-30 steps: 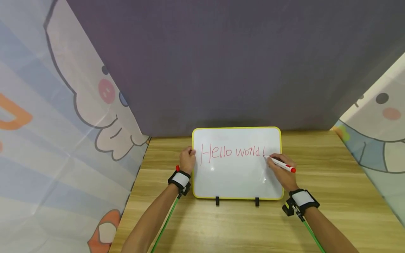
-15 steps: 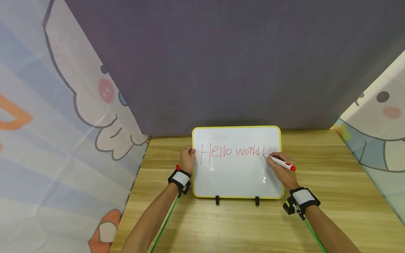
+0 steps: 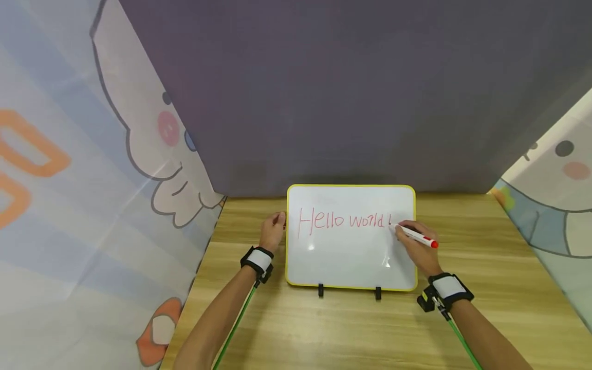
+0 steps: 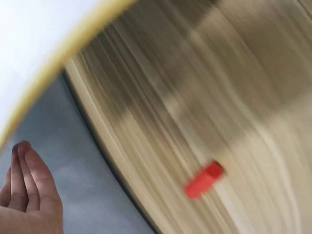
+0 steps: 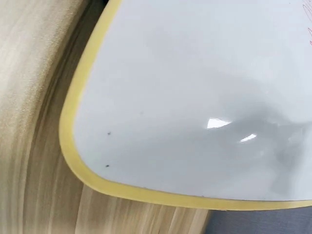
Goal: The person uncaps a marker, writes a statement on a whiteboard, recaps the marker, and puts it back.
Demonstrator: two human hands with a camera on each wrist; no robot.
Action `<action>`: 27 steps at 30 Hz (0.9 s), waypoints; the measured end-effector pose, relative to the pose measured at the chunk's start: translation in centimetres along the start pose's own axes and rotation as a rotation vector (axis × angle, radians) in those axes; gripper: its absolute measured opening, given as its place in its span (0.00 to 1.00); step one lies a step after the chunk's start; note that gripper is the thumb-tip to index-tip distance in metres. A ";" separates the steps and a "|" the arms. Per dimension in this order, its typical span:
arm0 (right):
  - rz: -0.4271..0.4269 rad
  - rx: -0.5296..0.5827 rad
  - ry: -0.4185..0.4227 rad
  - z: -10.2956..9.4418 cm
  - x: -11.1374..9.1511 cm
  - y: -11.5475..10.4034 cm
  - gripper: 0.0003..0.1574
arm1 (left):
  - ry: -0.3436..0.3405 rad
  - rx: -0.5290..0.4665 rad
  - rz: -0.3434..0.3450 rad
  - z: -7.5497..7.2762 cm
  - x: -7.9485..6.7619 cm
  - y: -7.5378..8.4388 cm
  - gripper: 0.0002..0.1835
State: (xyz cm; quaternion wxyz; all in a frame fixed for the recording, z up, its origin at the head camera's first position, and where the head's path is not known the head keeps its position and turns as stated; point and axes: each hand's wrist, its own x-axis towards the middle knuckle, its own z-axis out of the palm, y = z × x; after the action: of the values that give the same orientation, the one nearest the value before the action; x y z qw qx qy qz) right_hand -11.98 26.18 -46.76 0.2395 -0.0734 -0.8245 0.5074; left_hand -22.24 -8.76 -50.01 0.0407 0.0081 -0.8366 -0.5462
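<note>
A whiteboard [image 3: 344, 262] with a yellow rim stands on two small black feet, with "Hello world!" [image 3: 344, 221] in red across its upper half. My right hand [image 3: 418, 252] pinches a white marker [image 3: 416, 235] with a red end, its tip at the foot of the exclamation mark. Just off the board's left edge is my left hand [image 3: 273, 231]; in the left wrist view its fingers [image 4: 41, 180] look fairly straight and hold nothing. A red marker cap [image 4: 204, 179] lies on the table, hidden in the head view. The right wrist view shows only the whiteboard's corner [image 5: 146, 97] and table.
The board rests on a wood-grain table [image 3: 324, 334]. Behind it rises a dark grey panel [image 3: 324, 103]. Cartoon-printed sheets [image 3: 92, 205] flank both sides. Green cables [image 3: 236, 326] run from the wrist cameras along both forearms.
My left hand has let go of the board's left edge and drawn slightly left. A dot now shows beneath the exclamation stroke. The head view has shifted a little.
</note>
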 end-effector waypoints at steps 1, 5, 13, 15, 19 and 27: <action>0.002 0.003 0.004 -0.1 0.1 0.0 0.09 | -0.012 0.013 -0.003 -0.3 0.0 -0.3 0.16; 0.004 0.044 0.027 -0.5 0.2 -0.2 0.09 | -0.019 0.249 0.042 -1.4 -0.2 -2.5 0.14; -0.057 0.091 0.038 -0.7 0.9 0.7 0.09 | 0.066 0.609 0.122 -2.6 -1.6 -6.4 0.19; -0.066 0.092 0.044 -0.5 1.1 1.4 0.09 | 0.078 0.628 0.105 -2.7 -1.8 -7.2 0.20; -0.087 0.113 0.053 0.0 1.1 2.8 0.08 | 0.054 0.663 0.011 -2.6 -2.1 -8.5 0.21; -0.105 0.140 0.063 0.4 1.1 3.0 0.09 | 0.045 0.648 0.109 -2.7 -1.8 -7.6 0.18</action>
State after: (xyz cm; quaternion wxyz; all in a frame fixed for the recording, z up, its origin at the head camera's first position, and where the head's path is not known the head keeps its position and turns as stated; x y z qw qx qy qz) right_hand -13.49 27.68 -49.12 0.2960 -0.0292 -0.7818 0.5480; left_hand -20.47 -14.21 -55.93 0.0835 -0.0120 -0.9649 -0.2485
